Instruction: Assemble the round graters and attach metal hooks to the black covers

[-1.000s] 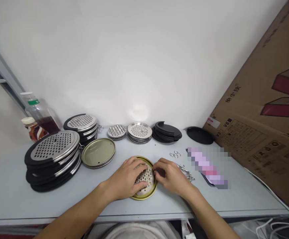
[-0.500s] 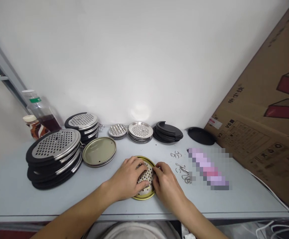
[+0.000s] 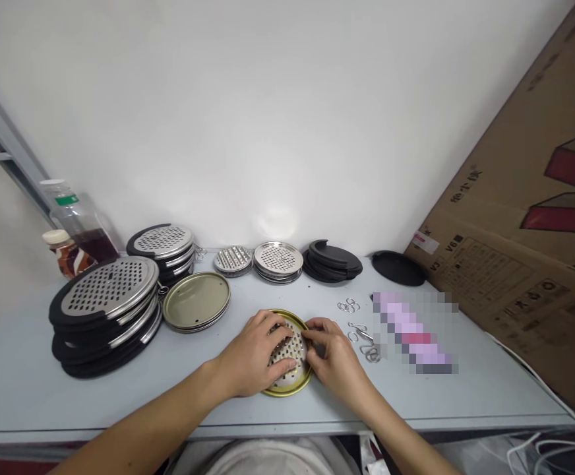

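Note:
A round metal grater plate (image 3: 292, 363) sits inside a gold-rimmed round lid (image 3: 287, 394) on the table in front of me. My left hand (image 3: 254, 353) reaches over the lid's left side, its bent fingers and thumb pressing on the grater plate. On the right, my right hand (image 3: 334, 353) has thumb and index finger closed at the lid's right rim; whether anything small is between those fingertips is hidden. Just beyond it lie loose metal rings (image 3: 349, 305) and more rings with small metal pieces (image 3: 370, 353).
Finished-looking graters with black edging (image 3: 104, 316) stand stacked at left, near gold lids (image 3: 196, 300). Along the wall are grater plates (image 3: 278, 257), a smaller ridged stack (image 3: 233, 259) and black covers (image 3: 334, 260). A pixelated purple item (image 3: 413, 330) and a cardboard box (image 3: 505, 264) are at right.
My right hand has turned slightly, with its thumb shifting along the lid's right rim. The left hand stays on the grater plate.

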The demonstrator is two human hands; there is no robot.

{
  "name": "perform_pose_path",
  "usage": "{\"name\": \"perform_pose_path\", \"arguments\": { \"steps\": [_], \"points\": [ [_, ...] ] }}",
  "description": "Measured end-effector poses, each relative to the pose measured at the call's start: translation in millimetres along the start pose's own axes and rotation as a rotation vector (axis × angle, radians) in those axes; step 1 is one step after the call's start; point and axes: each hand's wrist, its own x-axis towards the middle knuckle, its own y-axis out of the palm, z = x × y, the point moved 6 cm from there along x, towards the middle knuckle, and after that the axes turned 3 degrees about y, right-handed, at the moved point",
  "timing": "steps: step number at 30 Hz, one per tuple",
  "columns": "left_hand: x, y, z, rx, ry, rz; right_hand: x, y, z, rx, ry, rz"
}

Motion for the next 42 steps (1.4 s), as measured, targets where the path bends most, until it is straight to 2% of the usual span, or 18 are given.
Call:
{"name": "perform_pose_path", "arguments": {
  "steps": [4,10,18,23,26,30,36,42],
  "points": [
    [0,3,1,-0.003,0.001,0.006,1,0,-4,0.04,0.027,0.01],
    [-1,3,1,0.005,-0.002,0.01,-1,0,1,-0.042,-0.042,0.004],
    [-1,-5,7,-0.135,-0.055,-0.056,3,-7,-11,0.097,0.051,-0.017],
    [-3,-25,21,-0.08,-0.115,-0.131,19,-18,-14,0.082,0.075,0.108],
    [-5,-31,33,-0.029,-0.144,-0.159,44,-26,-5,0.002,0.037,0.153],
    [-6,-25,42,-0.009,-0.155,-0.139,67,-14,7,-0.059,-0.022,0.213],
    [-5,-16,42,0.016,-0.144,-0.094,53,5,11,-0.11,-0.209,0.136],
    [-3,-17,44,0.007,-0.161,-0.09,52,0,8,-0.094,-0.227,0.176]
  ]
}}
